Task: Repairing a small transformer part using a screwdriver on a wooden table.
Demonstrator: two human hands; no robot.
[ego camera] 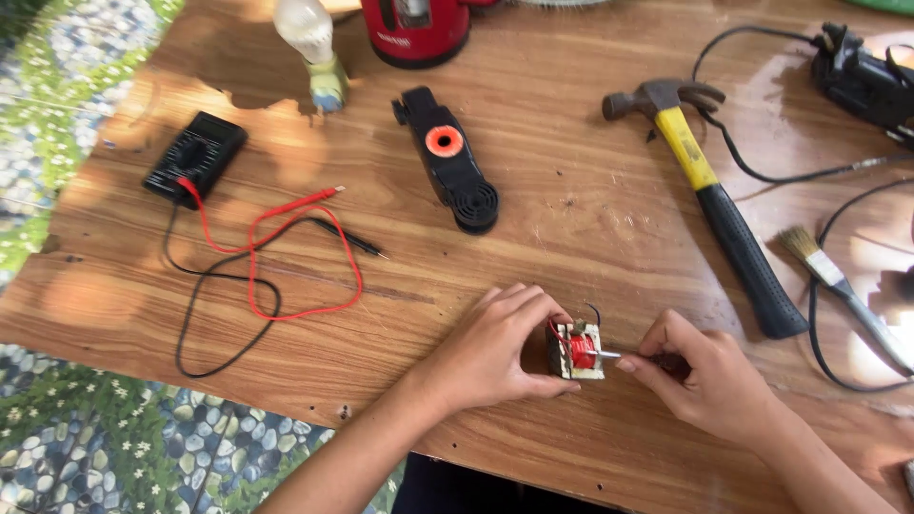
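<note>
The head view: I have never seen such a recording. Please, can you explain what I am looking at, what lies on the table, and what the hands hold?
One camera sits on a person's head and looks down at their own two bare hands over a wooden table. The left hand grips a small coil with red winding. The right hand holds a thin metal tool with its tip at the coil. On the table lie a multimeter with red and black leads, a bulb, a black casing, a hammer and a brush.

I work at a makeshift outdoor repair bench: a sunlit wooden table (533, 238) with my multimeter (195, 157), hammer (709, 190) and paintbrush (838, 281), pebbled ground (114, 447) below.
</note>
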